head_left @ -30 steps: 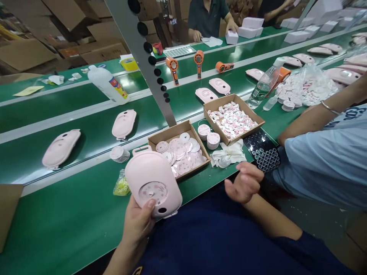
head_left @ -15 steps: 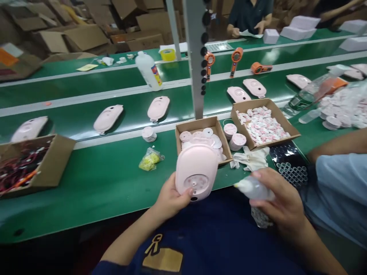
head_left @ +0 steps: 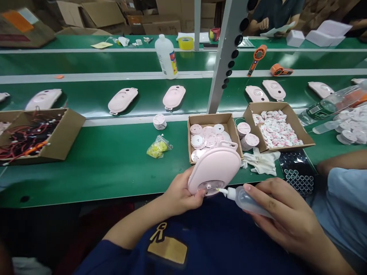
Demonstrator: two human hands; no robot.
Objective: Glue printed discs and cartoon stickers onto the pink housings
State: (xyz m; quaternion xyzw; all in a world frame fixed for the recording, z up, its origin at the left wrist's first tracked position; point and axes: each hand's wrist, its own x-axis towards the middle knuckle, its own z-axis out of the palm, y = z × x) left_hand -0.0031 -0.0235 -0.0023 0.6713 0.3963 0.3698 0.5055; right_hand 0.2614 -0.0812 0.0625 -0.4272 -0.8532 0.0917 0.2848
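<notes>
A pale pink oval plastic housing is tilted in my left hand, the thumb over its lower edge by a round recess. My right hand grips a translucent squeeze bottle with a thin nozzle. The nozzle tip lies at the recess; whether it touches the surface I cannot tell. Just behind the housing, an open cardboard box holds round pink and white discs. Stacks of such discs stand to its right, and a white glove lies in front of them.
More pink housings lie along the green conveyor. At left is a box of wires; at right, a box of small wrapped pieces. A grey post rises behind the disc box. A co-worker's blue sleeve is close at right.
My right hand has brought the squeeze bottle left, its nozzle now at the housing's recess. The housing has tilted over in my left hand. The view has shifted, so the bench appears moved.
</notes>
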